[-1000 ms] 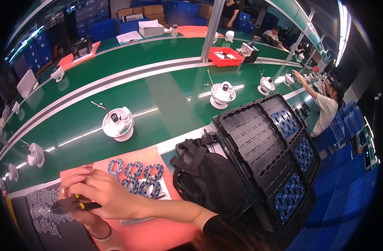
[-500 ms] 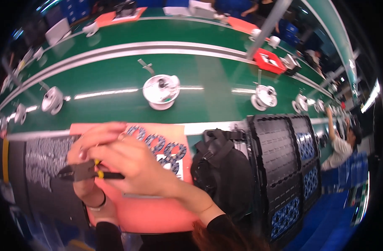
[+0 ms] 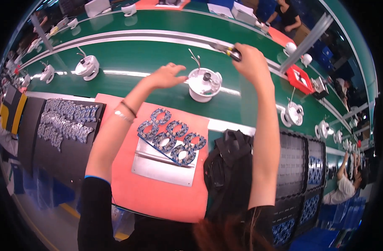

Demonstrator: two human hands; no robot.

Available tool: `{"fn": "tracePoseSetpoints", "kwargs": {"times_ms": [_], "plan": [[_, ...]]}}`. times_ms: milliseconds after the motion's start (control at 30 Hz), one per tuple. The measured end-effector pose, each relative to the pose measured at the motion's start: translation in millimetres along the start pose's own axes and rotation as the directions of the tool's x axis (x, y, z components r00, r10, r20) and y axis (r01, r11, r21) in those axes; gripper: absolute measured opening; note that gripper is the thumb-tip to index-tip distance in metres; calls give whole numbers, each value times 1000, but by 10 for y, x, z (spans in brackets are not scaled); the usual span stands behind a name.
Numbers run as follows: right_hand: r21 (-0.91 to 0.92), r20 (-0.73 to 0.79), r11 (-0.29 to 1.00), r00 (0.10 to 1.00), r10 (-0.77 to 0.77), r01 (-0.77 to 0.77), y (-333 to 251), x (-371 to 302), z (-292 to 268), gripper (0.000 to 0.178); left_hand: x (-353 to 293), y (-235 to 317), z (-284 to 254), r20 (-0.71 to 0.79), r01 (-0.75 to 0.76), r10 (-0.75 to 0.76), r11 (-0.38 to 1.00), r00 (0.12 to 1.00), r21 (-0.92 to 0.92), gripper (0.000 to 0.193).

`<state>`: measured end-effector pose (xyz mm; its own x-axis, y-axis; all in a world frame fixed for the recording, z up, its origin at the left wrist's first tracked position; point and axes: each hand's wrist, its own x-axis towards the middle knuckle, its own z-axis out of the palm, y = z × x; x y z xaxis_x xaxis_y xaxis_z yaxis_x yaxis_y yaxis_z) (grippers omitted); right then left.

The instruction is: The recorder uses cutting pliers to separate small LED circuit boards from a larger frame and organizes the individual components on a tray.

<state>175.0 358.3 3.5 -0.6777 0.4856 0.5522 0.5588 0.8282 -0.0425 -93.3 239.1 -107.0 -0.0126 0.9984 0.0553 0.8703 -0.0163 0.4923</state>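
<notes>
My left hand (image 3: 167, 76) reaches over the green belt, fingers stretched out and empty. Its fingertips are at the left rim of a round white housing (image 3: 204, 93), which has a dark round part inside and thin wires sticking up. On the housing's other side, raised above the belt, my right hand (image 3: 251, 59) is closed around cutting pliers (image 3: 230, 51) with black and yellow handles. Their dark jaws point left, beyond the housing. Nearer to me, joined ring-shaped blue circuit boards (image 3: 166, 142) lie partly on a metal plate (image 3: 158, 172).
Under the plate is a pink mat (image 3: 128, 190). A dark board (image 3: 68, 154) with rows of small circuit pieces stands left, a black bag (image 3: 227, 167) right, beside black trays (image 3: 292, 161). More white housings (image 3: 87, 67) line the belt. A red bin (image 3: 299, 79) sits beyond; people work around.
My hands, close together over the mat before, have parted and moved forward over the belt. The pliers have gone right in my right hand. The view has shifted too.
</notes>
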Motion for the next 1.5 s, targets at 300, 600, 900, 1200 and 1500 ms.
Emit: {"fn": "tracePoseSetpoints", "kwargs": {"times_ms": [300,600,900,1200,1500], "plan": [[-370,308,835,901,-304,408,470,-111,731,26,492,89,519,-139,-31,16,994,990,-103,17],[-338,428,826,855,-292,451,502,-56,828,32,657,328,536,-260,-151,98,969,960,-194,15],[-335,511,839,831,-221,430,586,-80,771,21,778,422,697,-305,-285,231,948,924,-145,11],[-429,167,866,965,-204,257,77,-344,-8,22,-866,1315,-443,-276,-512,509,856,815,69,9],[131,-421,925,865,-273,356,-1377,-617,-1169,30,-4421,1456,-809,485,145,148,845,862,-515,8]]}}
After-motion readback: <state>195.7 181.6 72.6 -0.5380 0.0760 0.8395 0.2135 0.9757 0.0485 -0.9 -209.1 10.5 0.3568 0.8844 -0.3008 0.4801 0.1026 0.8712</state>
